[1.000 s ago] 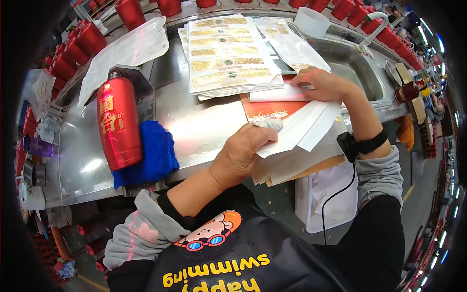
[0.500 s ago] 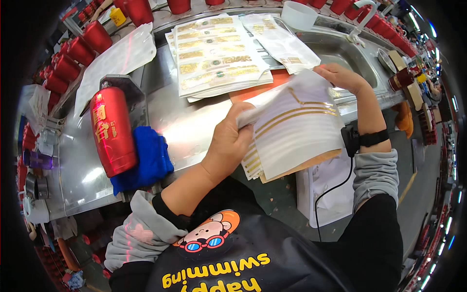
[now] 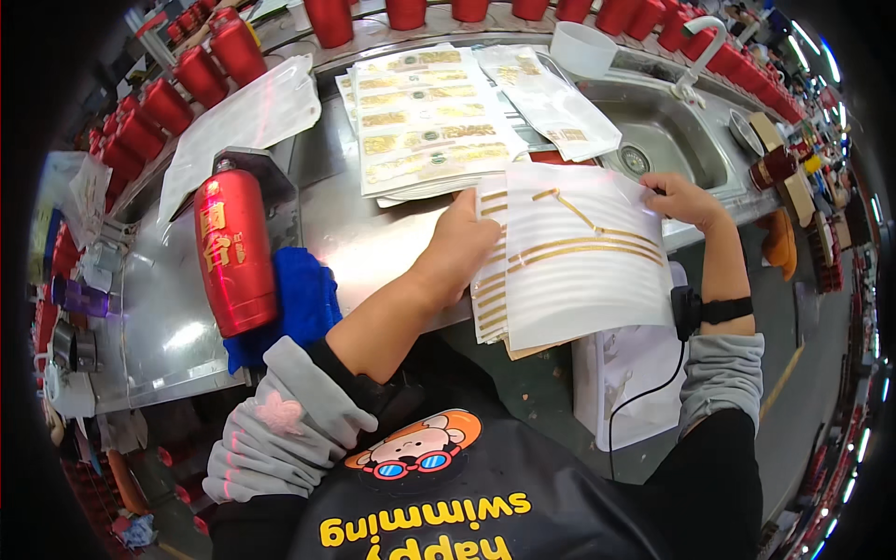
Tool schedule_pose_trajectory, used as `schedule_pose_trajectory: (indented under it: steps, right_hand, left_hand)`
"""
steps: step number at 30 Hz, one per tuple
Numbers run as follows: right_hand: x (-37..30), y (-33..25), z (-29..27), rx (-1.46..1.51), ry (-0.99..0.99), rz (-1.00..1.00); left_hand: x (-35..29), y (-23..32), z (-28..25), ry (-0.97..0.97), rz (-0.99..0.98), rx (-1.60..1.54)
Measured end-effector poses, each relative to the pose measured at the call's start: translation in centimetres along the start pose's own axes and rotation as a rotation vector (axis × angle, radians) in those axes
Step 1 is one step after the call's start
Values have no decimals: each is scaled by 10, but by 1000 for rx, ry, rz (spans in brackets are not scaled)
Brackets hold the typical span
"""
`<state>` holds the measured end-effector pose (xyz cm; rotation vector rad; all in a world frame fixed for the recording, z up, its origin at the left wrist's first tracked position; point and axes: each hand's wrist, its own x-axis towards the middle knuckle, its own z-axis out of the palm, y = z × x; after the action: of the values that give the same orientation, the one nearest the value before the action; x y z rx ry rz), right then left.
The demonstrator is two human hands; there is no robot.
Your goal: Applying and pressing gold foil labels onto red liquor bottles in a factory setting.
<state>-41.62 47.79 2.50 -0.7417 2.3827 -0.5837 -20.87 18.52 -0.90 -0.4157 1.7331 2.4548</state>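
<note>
My left hand (image 3: 455,247) is closed on the left edge of a stack of decal sheets (image 3: 491,289) with gold stripes, the thumb lying on top. Over the stack spreads a translucent white sheet (image 3: 583,294), through or on which long curved gold bands show. At its upper right corner my right hand (image 3: 684,199) pinches this sheet between thumb and fingers. Both hands hold the papers in front of the steel counter's near edge. Just beyond them lies a thick pile of gold-printed decal sheets (image 3: 425,121), with a narrower printed sheet (image 3: 551,103) to its right.
A red bottle (image 3: 233,252) leans on a dark stand over a blue cloth (image 3: 303,299) at left. A steel sink (image 3: 667,121) with a faucet (image 3: 700,61) is at back right. A white bin (image 3: 621,383) stands below; red bottles (image 3: 331,21) line the back.
The top sheet, bent and lifted before, now lies flatter. My right hand has come down and slightly right with its corner. The left hand's thumb now rests on the stack's striped edge.
</note>
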Motion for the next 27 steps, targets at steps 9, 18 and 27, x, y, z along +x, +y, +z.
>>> schedule_pose_trajectory:
  steps: [9,18,27]
  right_hand:
    - [45,-125,1,-404,190,-471]
    - [214,-155,-17,-748,8,-260]
    - [328,-178,-15,-757,-141,-284]
  left_hand:
    - [-51,28,-11,102,173,1028]
    - [-165,85,-116,149,729,900]
    - [-192,-6,-241,839,647,644]
